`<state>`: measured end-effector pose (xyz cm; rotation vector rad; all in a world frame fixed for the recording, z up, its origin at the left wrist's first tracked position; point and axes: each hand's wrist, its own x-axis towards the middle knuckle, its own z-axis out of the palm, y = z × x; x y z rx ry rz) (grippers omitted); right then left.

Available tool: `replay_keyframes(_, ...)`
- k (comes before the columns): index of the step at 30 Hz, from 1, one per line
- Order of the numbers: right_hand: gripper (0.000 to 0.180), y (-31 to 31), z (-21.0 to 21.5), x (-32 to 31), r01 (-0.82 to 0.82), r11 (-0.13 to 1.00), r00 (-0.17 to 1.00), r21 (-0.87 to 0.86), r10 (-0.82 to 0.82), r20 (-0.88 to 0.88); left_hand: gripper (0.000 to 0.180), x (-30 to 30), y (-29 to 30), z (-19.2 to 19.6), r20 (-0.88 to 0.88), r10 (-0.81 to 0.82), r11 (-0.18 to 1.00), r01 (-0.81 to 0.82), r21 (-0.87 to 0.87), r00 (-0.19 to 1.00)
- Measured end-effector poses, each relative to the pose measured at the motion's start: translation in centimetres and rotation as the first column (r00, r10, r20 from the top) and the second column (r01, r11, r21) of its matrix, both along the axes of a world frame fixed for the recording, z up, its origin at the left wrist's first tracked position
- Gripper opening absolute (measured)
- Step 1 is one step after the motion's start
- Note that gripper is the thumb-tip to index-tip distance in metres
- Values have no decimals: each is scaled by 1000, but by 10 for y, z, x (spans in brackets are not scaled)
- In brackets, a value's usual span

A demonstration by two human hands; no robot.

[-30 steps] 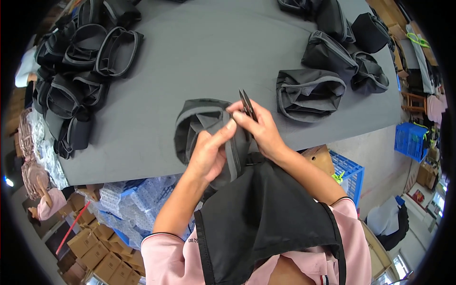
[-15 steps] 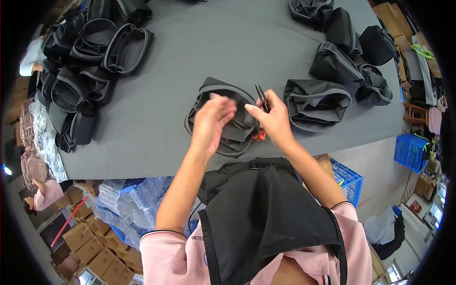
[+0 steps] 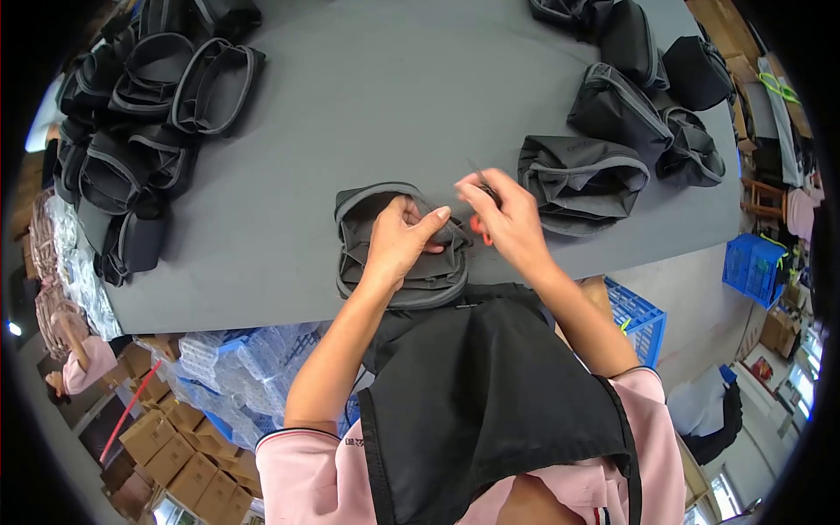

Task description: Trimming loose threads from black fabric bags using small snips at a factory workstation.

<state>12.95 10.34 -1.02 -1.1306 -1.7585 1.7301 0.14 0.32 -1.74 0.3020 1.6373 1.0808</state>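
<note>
A small black pouch [image 3: 357, 284] with a grey-edged mouth stands open on the table near my body. My left hand [image 3: 401, 236] reaches into its mouth, thumb and fingers closed on the fabric of its right side; some fingertips are hidden in the folds. Just right of the pouch, my right hand [image 3: 512, 219] is wrapped round a pair of scissors [image 3: 477, 171]. The dark pointed blades stick out up and to the left, and an orange-red part shows below the fingers. The scissors are apart from the pouch.
Another open black pouch [image 3: 582, 179] lies right of my right hand, with several more behind it. A heap of similar pouches [image 3: 219, 87] sits at the far left of the grey table [image 3: 350, 96]. Blue crates [image 3: 643, 324] and cardboard boxes [image 3: 175, 455] stand below the table.
The pouch has turned and come slightly nearer to me. My left hand, blurred before, now grips its right side. The scissors have tipped leftward in my right hand.
</note>
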Motion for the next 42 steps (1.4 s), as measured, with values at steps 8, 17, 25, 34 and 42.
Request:
replay_keyframes(8,26,-28,3,53,-139,972,969,192,94,227,28,0,3,1,61,124,990,-127,53,990)
replay_keyframes(17,20,-15,-9,41,-229,968,970,105,217,112,29,-1,0,-6,70,114,992,-118,50,991)
replay_keyframes(25,20,-7,3,35,-371,822,924,432,278,265,30,-1,-1,-4,84,110,991,-116,65,990)
replay_keyframes(34,16,-10,9,33,-398,580,917,711,227,328,30,-2,-1,-4,77,118,991,-122,47,990)
replay_keyframes(42,23,-35,-31,38,49,922,997,-383,-24,69,51,-5,-12,3,-727,-391,869,486,-90,564)
